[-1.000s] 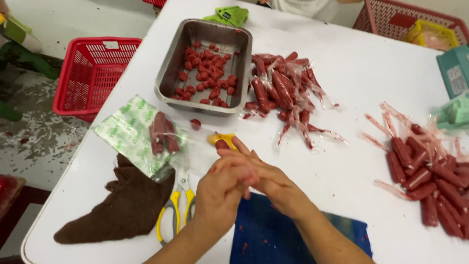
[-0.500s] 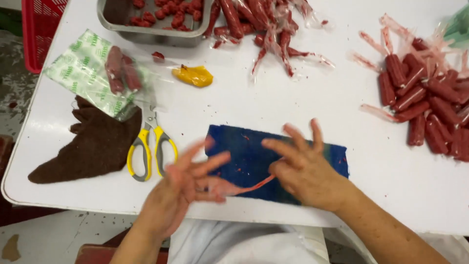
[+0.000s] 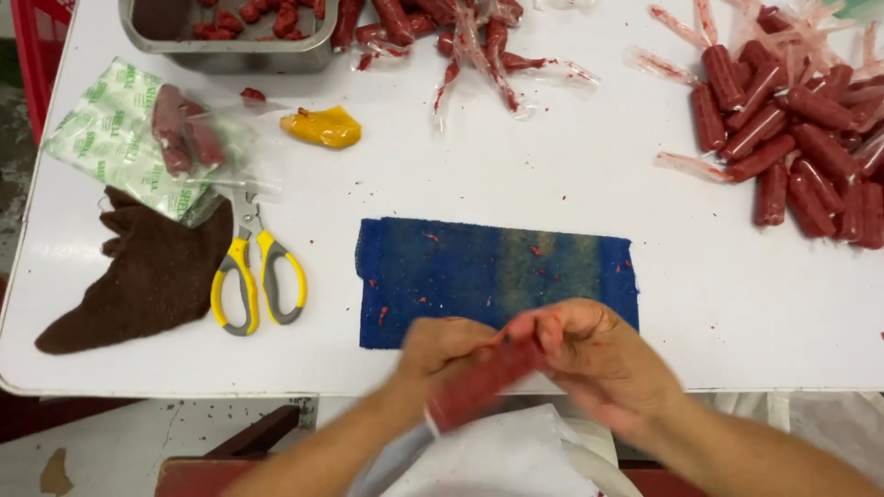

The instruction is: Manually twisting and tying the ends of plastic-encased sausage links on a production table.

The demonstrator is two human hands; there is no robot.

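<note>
Both my hands meet at the near edge of the white table (image 3: 516,175), over the front of a blue cloth (image 3: 497,271). My left hand (image 3: 442,354) and my right hand (image 3: 589,354) together grip one red sausage in a clear wrapper (image 3: 479,387), tilted down to the left and blurred. Yellow-handled scissors (image 3: 258,276) lie left of the cloth. A pile of wrapped red sausages (image 3: 801,138) sits at the right.
A metal tray (image 3: 230,41) with red pieces stands at the top left, with empty red wrappers (image 3: 470,46) beside it. A yellow lump (image 3: 322,127), a printed plastic bag (image 3: 129,138) holding sausages and a brown cloth (image 3: 147,276) lie on the left. A red basket (image 3: 41,46) is beyond the table's edge.
My hands were spread open over the blue cloth with a thin red strip between them. They have drawn back to the table edge and closed on a sausage.
</note>
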